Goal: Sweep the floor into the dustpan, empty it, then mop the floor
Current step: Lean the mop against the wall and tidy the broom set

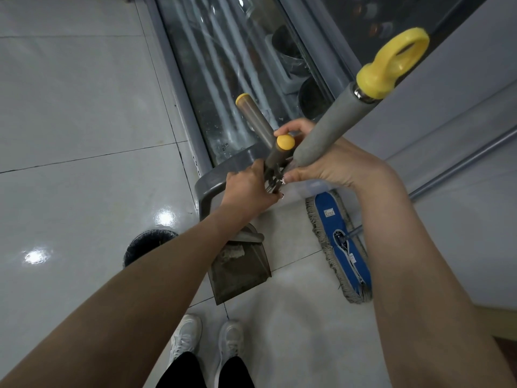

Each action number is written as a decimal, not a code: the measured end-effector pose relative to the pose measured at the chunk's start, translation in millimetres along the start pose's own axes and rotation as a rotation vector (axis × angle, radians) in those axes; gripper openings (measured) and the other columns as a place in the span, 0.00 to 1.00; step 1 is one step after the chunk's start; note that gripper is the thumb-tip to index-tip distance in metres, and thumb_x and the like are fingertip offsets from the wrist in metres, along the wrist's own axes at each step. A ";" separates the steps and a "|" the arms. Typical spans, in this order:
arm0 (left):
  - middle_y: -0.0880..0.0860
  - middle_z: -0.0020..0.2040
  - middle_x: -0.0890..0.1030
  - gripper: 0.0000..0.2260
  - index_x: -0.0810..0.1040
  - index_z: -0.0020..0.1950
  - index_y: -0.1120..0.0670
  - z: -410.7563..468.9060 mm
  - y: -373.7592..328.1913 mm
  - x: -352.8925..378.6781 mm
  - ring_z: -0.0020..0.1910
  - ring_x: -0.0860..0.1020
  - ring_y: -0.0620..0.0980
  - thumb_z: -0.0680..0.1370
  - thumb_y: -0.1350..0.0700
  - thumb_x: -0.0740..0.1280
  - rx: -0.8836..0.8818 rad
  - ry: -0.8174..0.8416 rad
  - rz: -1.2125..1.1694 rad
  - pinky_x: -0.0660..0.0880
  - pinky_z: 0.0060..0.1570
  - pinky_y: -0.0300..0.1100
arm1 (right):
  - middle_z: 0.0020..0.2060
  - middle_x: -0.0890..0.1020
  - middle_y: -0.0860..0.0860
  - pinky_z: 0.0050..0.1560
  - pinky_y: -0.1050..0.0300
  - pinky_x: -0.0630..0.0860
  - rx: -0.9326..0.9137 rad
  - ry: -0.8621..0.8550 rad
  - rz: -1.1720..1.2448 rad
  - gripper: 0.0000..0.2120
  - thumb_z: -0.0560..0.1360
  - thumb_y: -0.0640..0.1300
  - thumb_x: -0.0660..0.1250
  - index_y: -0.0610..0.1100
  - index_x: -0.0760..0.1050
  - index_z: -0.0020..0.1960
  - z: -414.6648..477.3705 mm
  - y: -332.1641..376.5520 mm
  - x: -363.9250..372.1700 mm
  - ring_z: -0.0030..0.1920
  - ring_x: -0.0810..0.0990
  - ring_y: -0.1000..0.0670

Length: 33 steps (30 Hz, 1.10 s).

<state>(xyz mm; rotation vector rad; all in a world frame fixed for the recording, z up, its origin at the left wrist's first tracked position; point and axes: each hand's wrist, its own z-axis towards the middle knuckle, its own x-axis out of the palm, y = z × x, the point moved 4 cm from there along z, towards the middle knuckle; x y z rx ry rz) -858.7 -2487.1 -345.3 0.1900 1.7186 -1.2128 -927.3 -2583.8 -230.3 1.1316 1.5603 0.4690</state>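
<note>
The person is standing over the cleaning tools, with both hands meeting at the handle tops. The left hand [249, 186] is closing its fingers around the two brown handles [256, 119] of the broom and dustpan set, low on the shafts. I cannot tell which handle belongs to which tool. The right hand [333, 166] is wrapping the grey foam mop handle [330, 121] below its yellow hanging loop [397, 60], and its fingertips are reaching across to the brown handles too.

The dustpan [243, 278] is sitting on the tiled floor [84, 135] just ahead of the white shoes [186, 340], with the broom head [232, 250] tucked against its back. The blue mop head [344, 247] is lying flat on the floor just to the right of it. A dark waste bin [145, 245] is standing to the left, partly hidden by the forearm, and a glass-fronted case [223, 65] is running along behind.

This looks like tool sorting rather than cleaning. The person seems to be separating the mop from the broom set, though whether sweeping is starting or finishing cannot be told. The next move is calling for one hand to let go, so that a single tool comes free without toppling the others.
</note>
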 end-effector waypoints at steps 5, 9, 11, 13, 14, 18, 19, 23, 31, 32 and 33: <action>0.53 0.50 0.81 0.23 0.70 0.61 0.56 -2.3 -0.7 1.3 0.49 0.79 0.55 0.72 0.45 0.70 0.010 -0.025 0.022 0.66 0.54 0.46 | 0.48 0.75 0.57 0.49 0.66 0.75 -0.020 -0.043 -0.051 0.27 0.64 0.36 0.78 0.51 0.72 0.58 1.7 -0.3 -0.2 0.48 0.76 0.62; 0.53 0.50 0.81 0.23 0.71 0.59 0.56 -2.3 -0.8 -0.6 0.49 0.79 0.55 0.72 0.45 0.71 0.006 -0.016 0.018 0.67 0.54 0.46 | 0.47 0.75 0.59 0.49 0.66 0.73 -0.030 -0.051 0.005 0.26 0.64 0.35 0.77 0.47 0.72 0.58 3.9 -1.4 2.9 0.48 0.75 0.62; 0.53 0.49 0.81 0.23 0.71 0.58 0.56 -1.7 -0.2 -2.4 0.49 0.79 0.55 0.71 0.45 0.71 0.004 -0.002 0.023 0.67 0.53 0.46 | 0.47 0.74 0.59 0.51 0.65 0.73 -0.029 -0.049 0.022 0.26 0.64 0.34 0.77 0.46 0.72 0.57 4.5 -1.2 3.4 0.49 0.75 0.62; 0.53 0.49 0.81 0.23 0.71 0.57 0.57 -1.7 -0.2 -3.3 0.48 0.79 0.55 0.71 0.45 0.72 0.003 0.006 0.019 0.69 0.53 0.47 | 0.47 0.74 0.57 0.53 0.62 0.74 -0.024 -0.044 0.046 0.26 0.64 0.33 0.77 0.45 0.72 0.57 4.0 -1.5 3.5 0.50 0.74 0.60; 0.54 0.49 0.81 0.23 0.71 0.57 0.57 -2.1 -1.1 -3.5 0.48 0.79 0.55 0.70 0.45 0.72 0.001 0.011 0.014 0.70 0.52 0.47 | 0.48 0.74 0.56 0.53 0.61 0.74 -0.020 -0.042 0.056 0.25 0.64 0.32 0.76 0.45 0.72 0.57 3.4 -1.7 3.7 0.50 0.74 0.59; 0.55 0.50 0.81 0.23 0.71 0.57 0.57 -4.5 -0.8 -1.7 0.49 0.78 0.56 0.69 0.48 0.74 -0.046 0.040 -0.076 0.73 0.52 0.48 | 0.47 0.74 0.55 0.50 0.64 0.75 -0.016 -0.027 0.089 0.25 0.65 0.31 0.75 0.44 0.72 0.57 1.9 -1.4 6.4 0.49 0.74 0.59; 0.55 0.51 0.80 0.23 0.71 0.57 0.57 -5.8 -0.1 -1.4 0.50 0.78 0.55 0.69 0.50 0.75 -0.068 0.053 -0.126 0.73 0.51 0.48 | 0.47 0.74 0.54 0.51 0.64 0.75 -0.018 -0.030 0.093 0.24 0.65 0.31 0.75 0.44 0.72 0.57 1.2 -1.2 7.3 0.50 0.74 0.57; 0.54 0.61 0.78 0.27 0.69 0.65 0.57 -13.5 5.8 -4.6 0.61 0.75 0.52 0.69 0.56 0.75 -0.121 0.101 -0.324 0.72 0.58 0.44 | 0.53 0.77 0.53 0.51 0.71 0.74 0.006 -0.135 0.150 0.25 0.66 0.32 0.75 0.43 0.73 0.60 -1.6 -6.3 11.4 0.55 0.74 0.57; 0.52 0.65 0.76 0.29 0.69 0.67 0.56 -37.2 5.5 -51.0 0.63 0.74 0.48 0.69 0.58 0.76 -0.194 0.039 -0.408 0.69 0.60 0.37 | 0.59 0.79 0.48 0.62 0.53 0.75 0.052 -0.207 0.453 0.31 0.67 0.27 0.73 0.46 0.67 0.64 -26.8 -9.3 21.5 0.55 0.80 0.51; 0.52 0.64 0.76 0.28 0.69 0.67 0.56 -38.9 2.8 -58.3 0.62 0.74 0.48 0.69 0.58 0.76 -0.186 0.012 -0.432 0.70 0.61 0.38 | 0.60 0.78 0.47 0.61 0.54 0.75 0.043 -0.185 0.501 0.32 0.68 0.27 0.72 0.46 0.66 0.67 -32.2 -8.4 20.3 0.54 0.80 0.52; 0.52 0.63 0.76 0.28 0.70 0.67 0.56 -42.2 -3.5 -67.5 0.62 0.75 0.48 0.69 0.58 0.75 -0.192 -0.009 -0.439 0.71 0.61 0.39 | 0.62 0.78 0.46 0.60 0.56 0.75 0.049 -0.183 0.521 0.34 0.69 0.27 0.71 0.45 0.63 0.70 -37.5 -5.9 17.5 0.53 0.81 0.53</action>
